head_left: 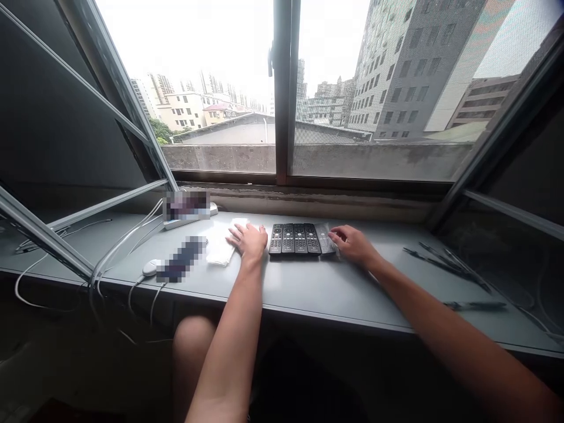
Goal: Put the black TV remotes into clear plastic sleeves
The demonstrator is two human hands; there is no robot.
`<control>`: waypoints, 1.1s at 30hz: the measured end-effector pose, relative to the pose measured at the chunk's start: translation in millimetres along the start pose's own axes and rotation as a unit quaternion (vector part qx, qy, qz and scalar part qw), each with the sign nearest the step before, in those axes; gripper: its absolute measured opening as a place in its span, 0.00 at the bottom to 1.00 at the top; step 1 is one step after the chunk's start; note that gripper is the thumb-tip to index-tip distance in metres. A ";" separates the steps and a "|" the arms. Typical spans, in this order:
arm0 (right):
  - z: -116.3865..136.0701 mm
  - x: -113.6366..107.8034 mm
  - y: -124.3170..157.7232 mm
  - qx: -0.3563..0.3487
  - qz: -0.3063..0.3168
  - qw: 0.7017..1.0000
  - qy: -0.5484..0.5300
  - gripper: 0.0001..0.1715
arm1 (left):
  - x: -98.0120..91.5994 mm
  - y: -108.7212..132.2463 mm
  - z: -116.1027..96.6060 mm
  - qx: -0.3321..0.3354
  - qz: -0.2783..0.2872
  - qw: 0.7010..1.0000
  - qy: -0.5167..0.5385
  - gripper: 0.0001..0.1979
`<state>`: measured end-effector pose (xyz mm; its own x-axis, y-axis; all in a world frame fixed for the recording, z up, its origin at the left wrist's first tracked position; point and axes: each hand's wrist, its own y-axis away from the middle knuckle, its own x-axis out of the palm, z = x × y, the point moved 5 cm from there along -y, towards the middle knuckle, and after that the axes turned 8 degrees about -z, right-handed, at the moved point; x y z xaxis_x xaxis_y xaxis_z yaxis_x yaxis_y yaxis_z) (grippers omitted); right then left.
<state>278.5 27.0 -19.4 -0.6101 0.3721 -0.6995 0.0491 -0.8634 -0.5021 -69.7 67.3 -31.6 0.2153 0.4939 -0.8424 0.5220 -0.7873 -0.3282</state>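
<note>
Several black remote controls (294,238) lie side by side on a grey ledge (308,288) under the window. The rightmost remote (325,237) looks wrapped in clear plastic. My right hand (353,244) rests at its right edge, fingers curled on it. My left hand (249,241) lies flat with fingers spread, just left of the row, partly over a white cloth (222,247).
A blurred dark object (181,259), a white charger (150,267) and white cables (118,247) lie at the left. A power strip (187,214) sits by the window frame. Black cable ties (445,261) and a pen (473,305) lie at the right.
</note>
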 end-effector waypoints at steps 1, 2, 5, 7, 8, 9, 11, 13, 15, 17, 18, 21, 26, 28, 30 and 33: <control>-0.3 0.6 0.2 0.001 0.001 1.000 0.000 0.22 | 3.7 -1.0 1.7 -0.010 0.021 1.000 -0.005 0.34; -0.7 1.1 0.5 0.002 0.002 1.000 0.001 0.22 | 6.5 -1.7 2.4 -0.012 0.034 0.999 -0.006 0.34; -1.1 1.7 0.8 0.004 0.006 1.000 0.002 0.22 | 7.8 -2.7 0.8 0.001 0.027 0.999 0.027 0.33; -0.9 1.6 0.7 0.003 0.010 1.000 0.001 0.22 | 6.2 -2.3 0.1 0.002 0.021 0.998 0.058 0.33; -0.8 1.3 0.6 0.003 0.011 1.000 0.001 0.22 | 5.4 -1.7 -0.1 0.002 0.024 0.997 0.068 0.33; -0.8 1.1 0.5 0.004 0.011 1.000 0.002 0.22 | 4.6 -1.1 -0.4 0.002 0.028 0.997 0.076 0.34; -0.7 0.7 0.3 0.007 0.010 1.000 0.004 0.22 | 2.2 0.0 -1.3 0.005 0.026 0.996 0.086 0.33; -0.6 0.9 0.3 0.009 0.011 1.000 0.005 0.21 | -0.6 0.6 -2.6 0.014 0.005 0.995 0.098 0.32; -0.3 1.2 0.4 0.008 0.012 1.000 0.002 0.21 | -1.9 0.5 -3.4 0.021 -0.016 0.993 0.116 0.32; 0.1 1.5 0.6 0.007 0.012 1.000 -0.001 0.21 | -0.9 -0.4 -3.2 0.023 -0.022 0.991 0.132 0.31; 0.2 1.6 0.6 0.006 0.013 1.000 -0.001 0.21 | 0.0 -1.1 -2.6 0.020 -0.021 0.991 0.134 0.31; 0.3 1.7 0.6 0.006 0.016 1.000 0.001 0.21 | 1.7 -3.5 0.7 0.008 -0.014 0.995 0.104 0.31; -0.2 1.9 0.5 0.006 0.019 1.000 -0.001 0.21 | 0.3 -5.0 2.7 0.020 0.006 0.999 0.031 0.29; -0.6 2.2 0.5 0.006 0.019 1.000 -0.005 0.21 | -0.7 -4.9 3.1 0.021 0.009 1.000 0.022 0.29; -1.1 2.3 0.6 0.008 0.018 1.000 -0.008 0.21 | -1.6 -4.7 3.2 0.020 0.009 1.000 0.018 0.29; -0.9 2.4 1.0 0.011 0.019 1.000 -0.010 0.20 | -2.6 -4.8 3.1 0.018 0.007 1.000 0.014 0.29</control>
<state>277.8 27.4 -22.0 -0.6241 0.3316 -0.7075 0.0559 -0.8842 -0.4637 -75.4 68.7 -29.1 0.2461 0.4923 -0.8349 0.4879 -0.8073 -0.3321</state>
